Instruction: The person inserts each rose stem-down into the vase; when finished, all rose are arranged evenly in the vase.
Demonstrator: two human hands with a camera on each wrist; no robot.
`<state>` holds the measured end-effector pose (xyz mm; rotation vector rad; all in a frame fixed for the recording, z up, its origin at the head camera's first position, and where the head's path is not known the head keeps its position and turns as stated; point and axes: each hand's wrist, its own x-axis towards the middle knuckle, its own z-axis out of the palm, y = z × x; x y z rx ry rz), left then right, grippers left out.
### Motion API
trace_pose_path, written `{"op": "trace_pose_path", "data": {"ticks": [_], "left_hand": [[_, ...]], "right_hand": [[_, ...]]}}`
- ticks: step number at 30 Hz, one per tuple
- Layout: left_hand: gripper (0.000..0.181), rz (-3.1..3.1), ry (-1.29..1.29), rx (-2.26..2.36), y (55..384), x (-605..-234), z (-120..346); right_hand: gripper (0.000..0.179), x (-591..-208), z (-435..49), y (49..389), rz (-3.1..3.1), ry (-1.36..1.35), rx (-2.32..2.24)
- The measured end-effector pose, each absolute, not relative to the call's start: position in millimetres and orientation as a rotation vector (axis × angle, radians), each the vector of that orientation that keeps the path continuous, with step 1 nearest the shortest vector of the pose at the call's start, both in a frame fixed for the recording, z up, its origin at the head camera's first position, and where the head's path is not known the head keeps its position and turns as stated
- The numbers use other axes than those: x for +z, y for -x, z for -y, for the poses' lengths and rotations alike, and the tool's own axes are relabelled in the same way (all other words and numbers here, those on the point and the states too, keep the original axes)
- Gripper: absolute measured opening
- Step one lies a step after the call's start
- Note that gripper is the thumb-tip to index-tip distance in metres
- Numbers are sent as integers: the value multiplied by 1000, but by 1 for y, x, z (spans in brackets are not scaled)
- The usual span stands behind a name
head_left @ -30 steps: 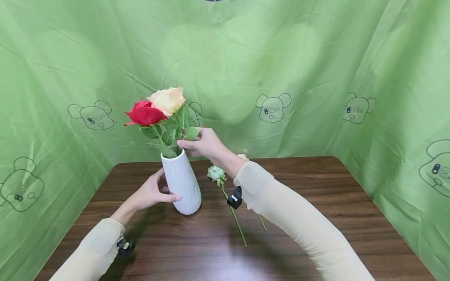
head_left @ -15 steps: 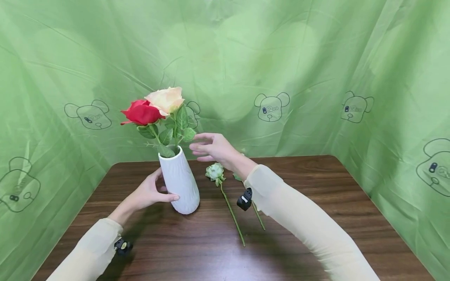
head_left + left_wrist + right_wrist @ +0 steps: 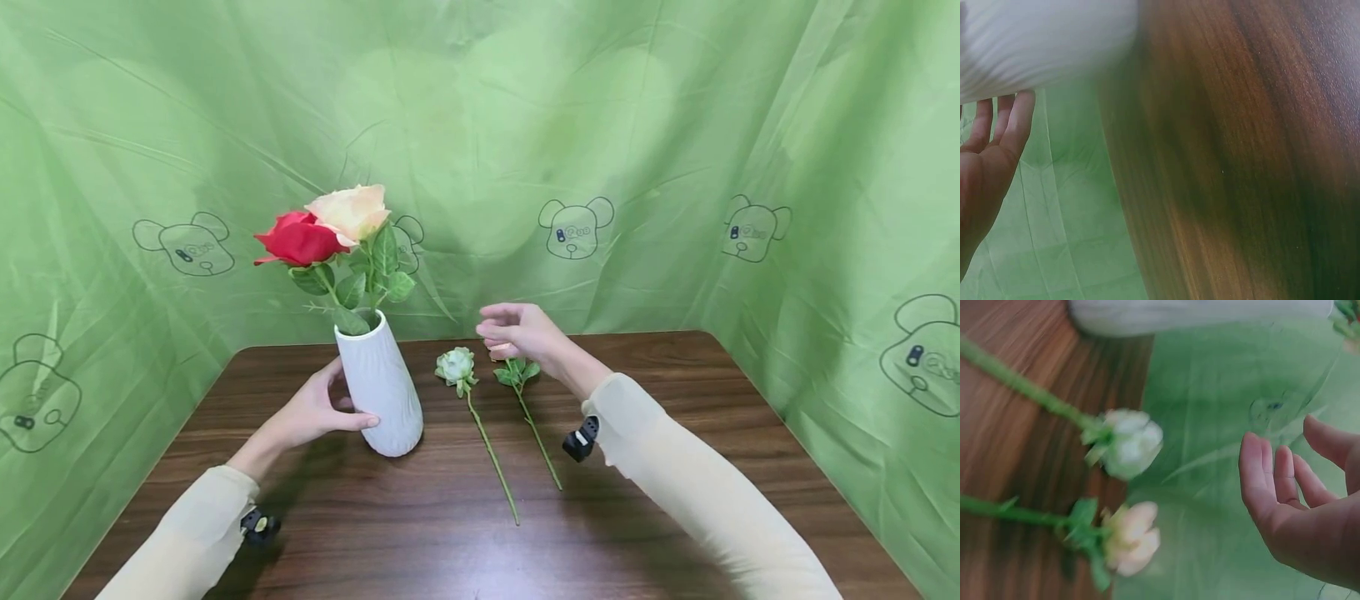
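Gripping white vase (image 3: 384,392) around its lower body with left hand (image 3: 311,408), keeping thumb across its side. Holding nothing in right hand (image 3: 528,333), fingers loosely bent and thumb apart; hovering well right of vase, close to head of pink rose (image 3: 517,373). In vase: red rose (image 3: 298,239), cream rose (image 3: 351,213). Lying right of vase: pale green flower (image 3: 455,367), then pink rose farther out. Under vase: brown wooden table (image 3: 420,533). Behind vase: green cloth (image 3: 465,125) with bear outlines (image 3: 576,242).

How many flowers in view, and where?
4: red flower and cream flower in the white vase; pale green flower and, right of it, pink flower on the table. Another could be hidden behind these.
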<state>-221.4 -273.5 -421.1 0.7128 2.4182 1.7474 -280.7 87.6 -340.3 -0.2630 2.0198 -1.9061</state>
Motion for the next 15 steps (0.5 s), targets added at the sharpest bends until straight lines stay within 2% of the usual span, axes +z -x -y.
{"op": "trace_pose_path", "data": {"ticks": [7,15], "left_hand": [[82,-2439,-734,1725,221,-421,276],[82,-2407,-734,1741,221,-422,274]], "right_hand": [[49,-381,-119,285,-2121,239,-1816],[47,-419,-132,284,-2172,174,-1731]]}}
